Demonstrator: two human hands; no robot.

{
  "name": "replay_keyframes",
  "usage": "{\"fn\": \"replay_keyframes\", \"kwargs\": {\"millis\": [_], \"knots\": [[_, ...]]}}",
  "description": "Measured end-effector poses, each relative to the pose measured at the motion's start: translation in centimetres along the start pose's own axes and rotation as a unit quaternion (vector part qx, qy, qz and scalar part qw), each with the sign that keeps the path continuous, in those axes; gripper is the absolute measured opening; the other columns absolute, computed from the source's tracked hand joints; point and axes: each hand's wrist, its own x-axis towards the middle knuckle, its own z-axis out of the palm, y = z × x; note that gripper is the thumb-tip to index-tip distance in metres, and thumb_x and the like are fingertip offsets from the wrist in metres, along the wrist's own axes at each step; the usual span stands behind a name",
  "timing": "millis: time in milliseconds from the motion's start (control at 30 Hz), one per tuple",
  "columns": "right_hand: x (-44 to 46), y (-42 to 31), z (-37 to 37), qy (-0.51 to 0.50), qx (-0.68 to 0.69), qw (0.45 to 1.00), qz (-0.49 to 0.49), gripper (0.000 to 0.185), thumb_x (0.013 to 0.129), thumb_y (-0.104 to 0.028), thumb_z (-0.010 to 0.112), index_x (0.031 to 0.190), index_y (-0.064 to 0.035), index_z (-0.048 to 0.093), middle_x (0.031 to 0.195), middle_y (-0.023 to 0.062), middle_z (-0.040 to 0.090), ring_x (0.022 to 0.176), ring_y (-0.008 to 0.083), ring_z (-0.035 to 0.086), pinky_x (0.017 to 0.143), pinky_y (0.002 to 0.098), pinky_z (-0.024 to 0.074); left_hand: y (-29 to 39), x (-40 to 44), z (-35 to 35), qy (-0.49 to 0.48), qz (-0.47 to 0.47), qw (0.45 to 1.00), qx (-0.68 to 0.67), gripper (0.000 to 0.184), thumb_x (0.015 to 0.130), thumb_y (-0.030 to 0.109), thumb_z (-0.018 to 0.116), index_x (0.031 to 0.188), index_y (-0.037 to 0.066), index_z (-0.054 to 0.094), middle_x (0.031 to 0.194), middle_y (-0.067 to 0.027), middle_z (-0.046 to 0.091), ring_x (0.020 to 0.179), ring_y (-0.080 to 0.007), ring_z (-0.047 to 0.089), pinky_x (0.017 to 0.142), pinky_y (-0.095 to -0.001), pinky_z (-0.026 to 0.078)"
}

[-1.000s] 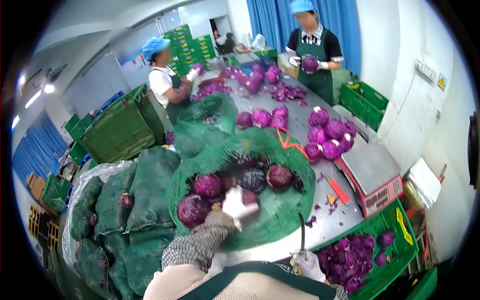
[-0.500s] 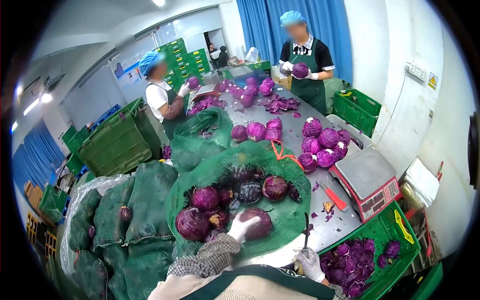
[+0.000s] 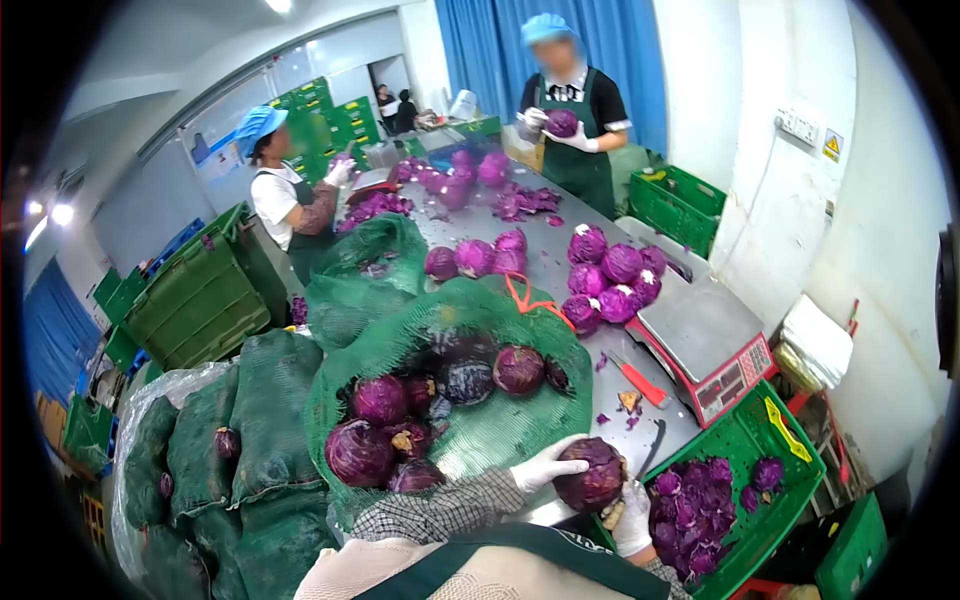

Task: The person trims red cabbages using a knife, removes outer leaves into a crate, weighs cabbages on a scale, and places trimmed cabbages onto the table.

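A dark purple cabbage [image 3: 590,475] is between my two gloved hands at the table's front edge. My left hand [image 3: 548,465] grips its left side. My right hand [image 3: 632,515], fingers closed on a knife [image 3: 655,447], touches the cabbage's right side; the blade points up and away. Left of them lies an open green mesh bag [image 3: 530,425] with several cabbages in it, among them one at its lower left [image 3: 360,453].
Trimmed cabbages [image 3: 622,264], a red-handled knife [image 3: 642,383] and a scale [image 3: 702,325] are on the metal table. A green crate [image 3: 790,480] of leaves stands at right, full mesh bags [image 3: 280,410] at left. Two co-workers stand farther back, one holding a cabbage [image 3: 561,123].
My left hand has taken the cabbage out of the mesh bag and brought it right, beside my right hand. The view has shifted, so the table appears farther left.
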Motion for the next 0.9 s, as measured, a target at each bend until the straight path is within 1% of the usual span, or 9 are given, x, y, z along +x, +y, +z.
{"fn": "replay_keyframes", "kwargs": {"millis": [100, 233, 267, 300, 367, 467, 567, 600, 900], "knots": [[-1.0, -0.7, 1.1, 0.018, -0.09, 0.996, -0.008, 0.029, 0.095, -0.02, 0.052, 0.115, 0.0004, 0.055, 0.098, 0.0106, 0.062, 0.088, 0.0189, 0.06, 0.077, 0.0297, 0.0502, 1.1, -0.9, 1.1, 0.092, 0.056, 0.911, 0.399, 0.105, 0.066, 0.041, 0.082, 0.144, -0.001, 0.026, 0.144, -0.0255, 0.031, 0.136, -0.0346, 0.03, 0.112, -0.0382, 0.026], [-1.2, -3.1, 2.7, 0.02, -0.184, 0.98, 0.071, 0.025, 0.095, -0.016, 0.054, 0.111, 0.0035, 0.056, 0.094, 0.0134, 0.061, 0.089, 0.0203, 0.06, 0.077, 0.032, 0.0499, 1.4, -1.4, 2.2, 0.098, 0.09, 0.798, 0.588, 0.123, 0.055, 0.049, 0.085, 0.145, -0.004, 0.018, 0.142, -0.0342, 0.025, 0.135, -0.0455, 0.026, 0.112, -0.0415, 0.027], [-0.9, -3.4, 2.8, 0.017, -0.2, 0.976, 0.086, 0.024, 0.095, -0.015, 0.055, 0.109, 0.0043, 0.056, 0.093, 0.0141, 0.061, 0.09, 0.0206, 0.06, 0.078, 0.0326, 0.0498, 1.3, -1.6, 2.4, 0.093, 0.072, 0.802, 0.586, 0.125, 0.054, 0.049, 0.085, 0.145, -0.005, 0.018, 0.142, -0.0338, 0.026, 0.135, -0.0457, 0.026, 0.112, -0.042, 0.028], [-0.9, -2.9, 2.2, 0.007, -0.18, 0.982, 0.06, 0.032, 0.094, -0.02, 0.057, 0.113, 0.0055, 0.054, 0.087, 0.0094, 0.06, 0.076, 0.0122, 0.06, 0.069, 0.025, 0.0491, 1.4, -1.4, 2.3, 0.091, 0.061, 0.802, 0.588, 0.126, 0.053, 0.05, 0.085, 0.144, -0.005, 0.017, 0.141, -0.0334, 0.027, 0.134, -0.0459, 0.027, 0.111, -0.0425, 0.028], [-0.3, 0.6, 1.0, 0.051, -0.272, 0.943, -0.182, 0.033, 0.092, -0.017, 0.06, 0.117, 0.0042, 0.052, 0.083, 0.0071, 0.059, 0.068, 0.0087, 0.057, 0.063, 0.0213, 0.0475, 1.6, -1.2, 2.0, 0.092, 0.057, 0.82, 0.562, 0.121, 0.054, 0.051, 0.084, 0.141, -0.007, 0.024, 0.137, -0.0312, 0.033, 0.13, -0.0432, 0.034, 0.109, -0.0418, 0.032], [-1.0, 1.8, 0.0, 0.017, -0.205, 0.964, -0.168, 0.038, 0.088, -0.019, 0.064, 0.116, 0.004, 0.053, 0.09, 0.012, 0.067, 0.074, 0.0222, 0.066, 0.069, 0.0297, 0.0542, 2.1, -0.7, 1.6, 0.104, 0.03, 0.826, 0.553, 0.118, 0.054, 0.052, 0.084, 0.138, -0.008, 0.028, 0.132, -0.0302, 0.037, 0.126, -0.0414, 0.04, 0.106, -0.0408, 0.036], [-3.4, -1.8, 0.0, -0.019, -0.426, 0.895, -0.132, 0.035, 0.086, -0.018, 0.064, 0.114, 0.0012, 0.056, 0.092, 0.0177, 0.067, 0.079, 0.0281, 0.069, 0.07, 0.0329, 0.055, 2.5, -0.2, 1.7, 0.099, 0.007, 0.82, 0.564, 0.117, 0.054, 0.054, 0.083, 0.137, -0.009, 0.029, 0.13, -0.0301, 0.04, 0.123, -0.041, 0.043, 0.105, -0.0406, 0.038], [-3.9, -2.0, 0.0, -0.019, -0.4, 0.91, -0.106, 0.03, 0.084, -0.019, 0.063, 0.11, -0.0038, 0.058, 0.089, 0.0186, 0.066, 0.082, 0.0321, 0.068, 0.071, 0.0362, 0.0553, 2.4, 0.0, 1.8, 0.095, 0.007, 0.815, 0.572, 0.117, 0.054, 0.054, 0.083, 0.137, -0.009, 0.03, 0.129, -0.0302, 0.04, 0.122, -0.041, 0.044, 0.104, -0.0405, 0.038], [-4.7, -2.7, -0.6, -0.038, -0.485, 0.868, -0.094, 0.021, 0.085, -0.022, 0.058, 0.102, -0.0087, 0.058, 0.081, 0.0157, 0.066, 0.072, 0.0357, 0.066, 0.063, 0.0422, 0.0546, 2.9, 1.1, 2.1, 0.085, 0.017, 0.806, 0.585, 0.11, 0.055, 0.05, 0.082, 0.134, -0.01, 0.033, 0.121, -0.0291, 0.046, 0.113, -0.0406, 0.05, 0.098, -0.0399, 0.044]]}}
